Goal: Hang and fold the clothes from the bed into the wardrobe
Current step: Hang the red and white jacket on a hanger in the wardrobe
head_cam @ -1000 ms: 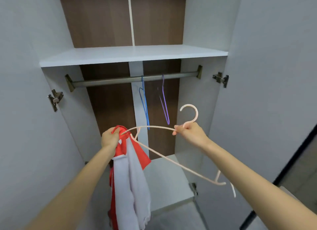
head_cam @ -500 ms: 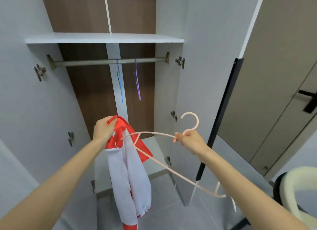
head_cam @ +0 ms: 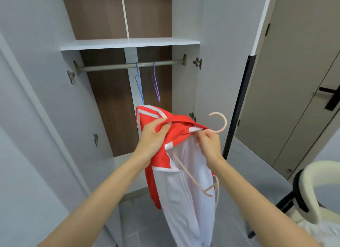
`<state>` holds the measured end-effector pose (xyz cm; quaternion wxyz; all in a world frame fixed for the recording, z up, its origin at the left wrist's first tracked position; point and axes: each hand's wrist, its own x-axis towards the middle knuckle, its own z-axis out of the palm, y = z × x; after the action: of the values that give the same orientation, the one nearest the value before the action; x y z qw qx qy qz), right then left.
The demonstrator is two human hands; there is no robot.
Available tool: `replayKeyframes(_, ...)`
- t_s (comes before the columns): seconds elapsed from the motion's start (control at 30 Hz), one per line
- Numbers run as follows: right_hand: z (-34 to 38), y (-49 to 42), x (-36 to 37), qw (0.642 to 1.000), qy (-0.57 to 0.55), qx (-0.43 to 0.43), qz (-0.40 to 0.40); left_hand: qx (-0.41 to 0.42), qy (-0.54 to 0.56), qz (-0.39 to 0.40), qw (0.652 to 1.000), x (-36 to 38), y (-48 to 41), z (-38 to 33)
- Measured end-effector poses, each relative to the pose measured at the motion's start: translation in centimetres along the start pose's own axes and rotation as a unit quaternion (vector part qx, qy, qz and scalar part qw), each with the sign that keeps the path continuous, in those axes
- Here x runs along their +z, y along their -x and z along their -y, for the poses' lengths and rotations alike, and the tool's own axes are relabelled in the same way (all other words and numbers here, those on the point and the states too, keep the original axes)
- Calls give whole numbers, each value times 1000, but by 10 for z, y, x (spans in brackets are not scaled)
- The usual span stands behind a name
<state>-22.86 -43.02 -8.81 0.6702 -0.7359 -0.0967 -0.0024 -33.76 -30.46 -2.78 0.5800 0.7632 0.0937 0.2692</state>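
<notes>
A red and white jacket [head_cam: 185, 184] hangs from my hands in front of the open wardrobe [head_cam: 128, 44]. My left hand [head_cam: 153, 138] grips its red shoulder and collar. My right hand [head_cam: 209, 141] pinches the neck of a pale pink hanger [head_cam: 219, 122] at the jacket's collar. The hook sticks up to the right; one hanger arm runs down inside the jacket. A metal rail [head_cam: 128, 65] crosses the wardrobe under a white shelf.
A blue hanger [head_cam: 138, 84] and a purple hanger [head_cam: 156, 86] hang on the rail. The wardrobe doors stand open at left and right. A grey room door with a black handle [head_cam: 329, 97] is at right. A chair with a cream armrest [head_cam: 312, 187] stands at lower right.
My hands have come together and risen. The hanger's arm has gone inside the jacket, whose red shoulder is now spread between both hands. The view swung slightly left.
</notes>
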Motion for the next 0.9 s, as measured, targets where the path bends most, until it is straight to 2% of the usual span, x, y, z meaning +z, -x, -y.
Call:
replayKeyframes(0.07,18,8,-4,999,-38,-22,28,94,-127,2,987,-29,5,9)
replayKeyframes(0.1,27,13,-4,997,-40,-40,53,152,-194,-2,969,-43,6,12)
replayKeyframes(0.2,47,28,-2,991,-27,-83,99,295,-400,-6,868,-64,5,12)
replayKeyframes(0.27,59,37,-1,987,-11,-110,116,331,-498,-9,802,-65,4,3)
replayKeyframes(0.37,75,48,-1,982,-29,-129,133,368,-586,-45,720,-65,1,-7)
replayKeyframes(0.43,79,52,-1,980,-33,-132,146,371,-617,-65,691,-68,-3,-12)
replayKeyframes(0.5,83,53,-2,978,-23,-127,162,357,-621,-65,695,-74,-9,-15)
replayKeyframes(0.57,86,51,-4,977,16,-109,181,329,-599,-59,728,-81,-15,-15)
replayKeyframes(0.63,77,45,-12,978,42,-53,197,304,-564,-67,765,-93,-18,-11)
replayKeyframes(0.77,28,28,-31,985,24,79,149,247,-516,-80,816,-118,-20,-8)
replayKeyframes(0.83,-2,25,-31,971,33,143,188,246,-489,-88,832,-126,-23,-5)
replayKeyframes(0.9,-23,31,-21,950,-20,171,261,252,-466,-86,844,-131,-24,-1)
